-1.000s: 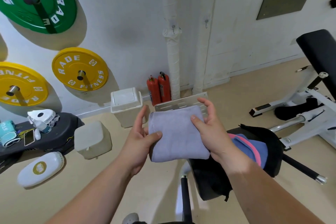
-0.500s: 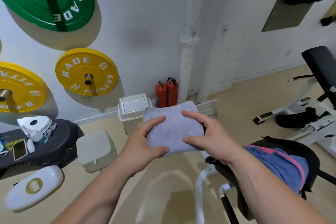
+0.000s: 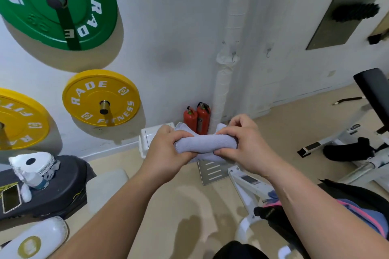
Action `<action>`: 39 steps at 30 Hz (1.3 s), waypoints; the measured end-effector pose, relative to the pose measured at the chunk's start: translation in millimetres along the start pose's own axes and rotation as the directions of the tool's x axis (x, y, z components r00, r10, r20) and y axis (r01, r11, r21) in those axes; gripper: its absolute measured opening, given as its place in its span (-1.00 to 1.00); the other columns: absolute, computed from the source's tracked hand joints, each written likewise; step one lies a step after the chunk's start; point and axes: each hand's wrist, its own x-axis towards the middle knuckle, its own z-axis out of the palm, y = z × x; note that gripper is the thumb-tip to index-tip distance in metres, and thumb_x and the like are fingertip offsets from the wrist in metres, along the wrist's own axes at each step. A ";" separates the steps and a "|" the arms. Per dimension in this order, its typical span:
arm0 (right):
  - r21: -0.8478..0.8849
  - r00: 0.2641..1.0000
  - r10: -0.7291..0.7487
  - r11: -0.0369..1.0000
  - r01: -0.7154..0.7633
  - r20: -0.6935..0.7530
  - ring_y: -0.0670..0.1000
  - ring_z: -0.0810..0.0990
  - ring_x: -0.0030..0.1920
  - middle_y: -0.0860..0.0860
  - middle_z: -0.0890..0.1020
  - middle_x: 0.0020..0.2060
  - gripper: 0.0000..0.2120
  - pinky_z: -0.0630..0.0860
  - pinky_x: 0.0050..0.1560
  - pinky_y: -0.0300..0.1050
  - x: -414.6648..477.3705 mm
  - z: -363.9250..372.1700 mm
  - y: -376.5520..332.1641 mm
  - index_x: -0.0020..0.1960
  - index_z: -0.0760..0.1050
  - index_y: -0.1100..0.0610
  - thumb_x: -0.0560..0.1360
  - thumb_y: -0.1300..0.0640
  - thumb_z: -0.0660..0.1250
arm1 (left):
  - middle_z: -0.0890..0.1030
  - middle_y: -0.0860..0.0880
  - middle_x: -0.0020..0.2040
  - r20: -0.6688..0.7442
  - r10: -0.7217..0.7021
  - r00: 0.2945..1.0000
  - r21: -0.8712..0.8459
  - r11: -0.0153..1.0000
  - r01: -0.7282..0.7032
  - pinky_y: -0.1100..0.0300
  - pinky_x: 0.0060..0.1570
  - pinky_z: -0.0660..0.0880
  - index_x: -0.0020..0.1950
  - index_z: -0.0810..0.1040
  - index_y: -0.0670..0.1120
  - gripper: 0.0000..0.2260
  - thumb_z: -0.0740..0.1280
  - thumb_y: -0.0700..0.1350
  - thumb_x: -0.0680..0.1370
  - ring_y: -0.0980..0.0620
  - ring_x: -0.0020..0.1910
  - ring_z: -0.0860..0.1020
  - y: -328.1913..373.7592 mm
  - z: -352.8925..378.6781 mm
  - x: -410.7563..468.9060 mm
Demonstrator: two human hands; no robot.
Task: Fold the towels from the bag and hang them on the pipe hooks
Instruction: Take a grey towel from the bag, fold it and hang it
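A folded lavender towel is held in mid air in front of me, bunched into a thick roll. My left hand grips its left end and my right hand grips its right end, fingers curled round it. Straight ahead a white wrapped pipe runs up the wall with a small hook on it; a second hook hangs on the wall to its right. A black bag at the lower right holds more blue and pink towels.
Two red fire extinguishers stand at the pipe's foot beside a white bin. Green and yellow weight plates hang on the left wall. A white bench frame is below my hands, a black bench at right.
The towel went from a flat folded square to a doubled-over roll squeezed between both hands. My view moved closer to the pipe and the bag slid toward the lower right.
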 end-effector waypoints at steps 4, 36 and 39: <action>0.115 0.992 -0.032 0.993 0.018 0.122 -0.14 0.29 0.46 -0.08 0.32 0.42 -0.75 0.27 0.41 -0.15 54.6 -17.3 38.0 -0.06 0.58 -0.15 0.38 0.08 0.59 | 0.31 0.17 0.41 0.078 0.056 0.995 -0.007 0.998 -0.056 0.45 0.18 0.30 -0.12 0.64 0.21 -0.70 0.61 -0.14 0.33 0.28 0.31 0.36 0.7 3.3 68.9; 0.477 0.867 -0.005 0.834 0.279 -0.498 -0.14 0.60 -0.03 -0.23 0.60 -0.02 -0.72 0.59 0.04 -0.19 567.2 -211.2 131.7 0.18 0.46 -0.14 0.60 0.20 0.35 | 0.48 0.08 0.27 -0.182 0.443 0.878 -0.330 0.813 -0.479 0.45 0.18 0.37 -0.06 0.65 0.08 -0.78 0.40 -0.26 0.56 0.28 0.27 0.48 107.8 -9.7 663.5; 0.423 0.807 -0.037 0.837 0.347 -0.589 -0.09 0.61 -0.01 -0.20 0.61 -0.02 -0.78 0.60 0.04 -0.10 599.3 -255.4 123.6 0.17 0.47 -0.09 0.62 0.20 0.32 | 0.47 0.10 0.26 -0.170 0.505 0.846 -0.349 0.772 -0.531 0.31 0.21 0.45 -0.05 0.63 0.23 -0.76 0.51 -0.12 0.43 0.24 0.25 0.50 148.5 -20.8 706.6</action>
